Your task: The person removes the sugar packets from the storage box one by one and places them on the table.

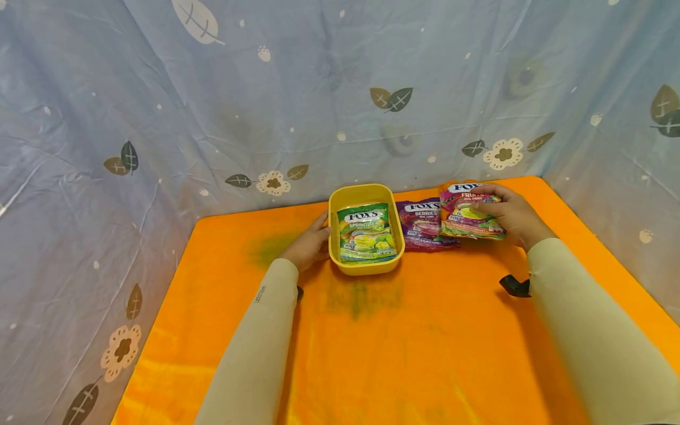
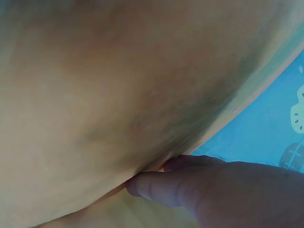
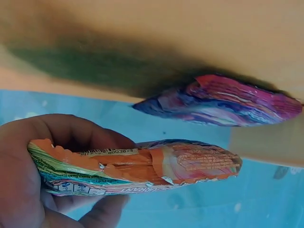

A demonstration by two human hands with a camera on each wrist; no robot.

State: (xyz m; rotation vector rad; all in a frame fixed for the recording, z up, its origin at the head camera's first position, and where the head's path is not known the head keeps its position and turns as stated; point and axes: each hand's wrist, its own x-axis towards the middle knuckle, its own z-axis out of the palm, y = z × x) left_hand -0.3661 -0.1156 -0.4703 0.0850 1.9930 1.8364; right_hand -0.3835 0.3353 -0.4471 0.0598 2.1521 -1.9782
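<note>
My right hand [image 1: 515, 217] grips the right side of an orange and pink bag of Fox's Fruits candy [image 1: 466, 215]. In the right wrist view that candy bag [image 3: 142, 166] is held edge-on between thumb and fingers, above the table. A purple bag of Fox's Berries candy [image 1: 419, 227] lies just left of it, partly covered by it in the head view. My left hand [image 1: 310, 245] touches the left side of a yellow plastic container [image 1: 366, 270]; some of its fingers are hidden. Inside the container rests a green bag of Fox's Spring Tea candy [image 1: 366, 233].
An orange cloth [image 1: 404, 354] covers the table, with its back edge against a pale blue patterned curtain [image 1: 319, 106]. A small black object [image 1: 514, 286] shows beside the right wrist. The purple bag sits close against the container's right side.
</note>
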